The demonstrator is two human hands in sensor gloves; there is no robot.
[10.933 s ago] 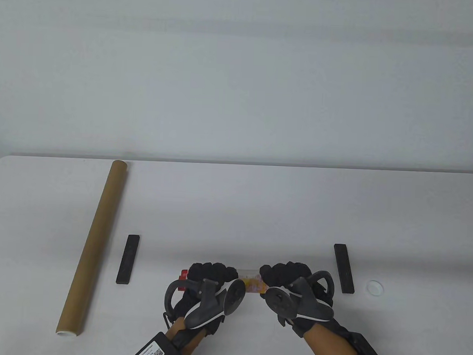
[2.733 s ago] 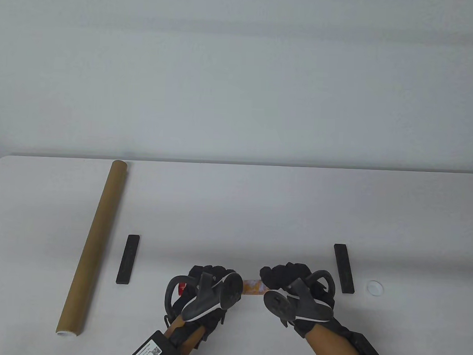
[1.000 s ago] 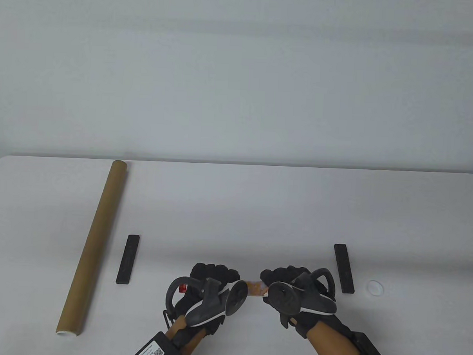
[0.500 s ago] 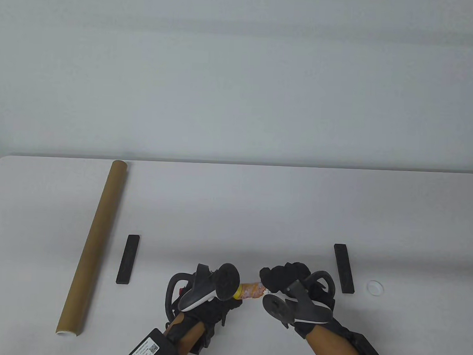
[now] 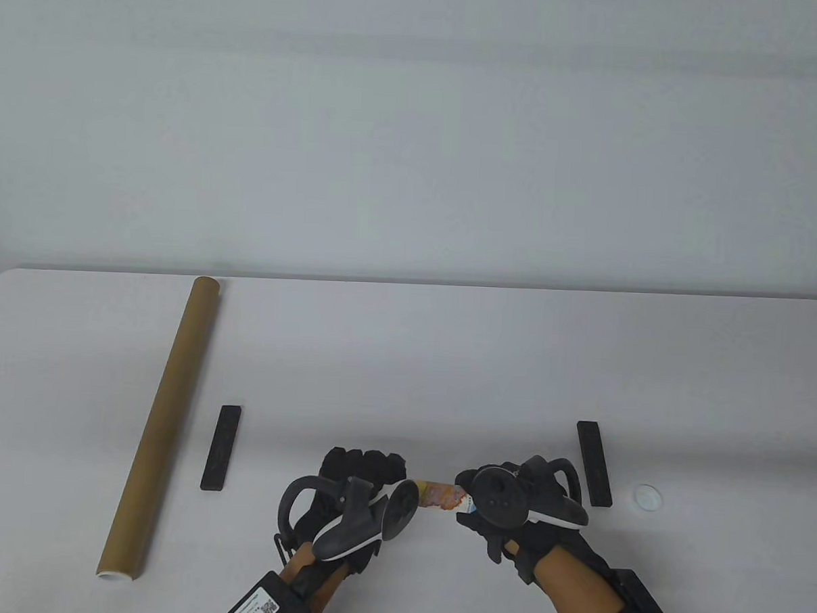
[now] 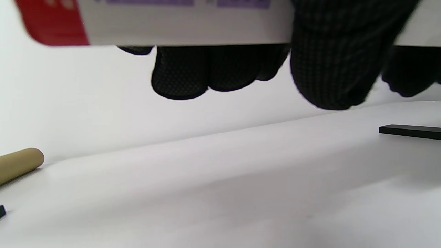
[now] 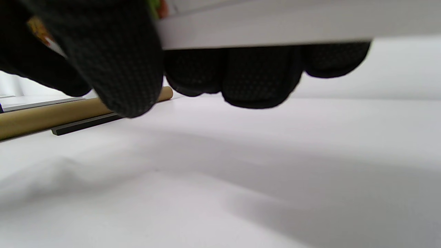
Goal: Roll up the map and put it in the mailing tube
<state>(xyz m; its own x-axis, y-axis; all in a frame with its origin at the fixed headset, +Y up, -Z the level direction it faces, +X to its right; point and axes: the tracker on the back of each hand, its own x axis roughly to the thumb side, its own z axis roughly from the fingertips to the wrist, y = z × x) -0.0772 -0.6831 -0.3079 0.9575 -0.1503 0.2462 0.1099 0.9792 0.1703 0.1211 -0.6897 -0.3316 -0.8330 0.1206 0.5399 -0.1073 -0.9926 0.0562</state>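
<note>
The rolled map [image 5: 438,495] shows as a short orange and yellow stretch between my hands, held above the table near its front edge. My left hand [image 5: 364,474] grips the roll's left part; the left wrist view shows its white, red-cornered paper [image 6: 179,24] under my fingers [image 6: 327,69]. My right hand [image 5: 491,503] grips the right part; the right wrist view shows the white roll [image 7: 262,27] wrapped by fingers [image 7: 258,79]. The brown mailing tube [image 5: 162,421] lies at the far left, running front to back, apart from both hands.
Two black bars lie on the white table [image 5: 406,360], one left [image 5: 221,447] and one right [image 5: 593,463] of my hands. A small white cap [image 5: 646,496] sits at the right, past the right bar.
Both hands have kept hold of the roll and twisted on it. Since half a second ago the left hand's tracker has swung down and the right hand's tracker has turned up.
</note>
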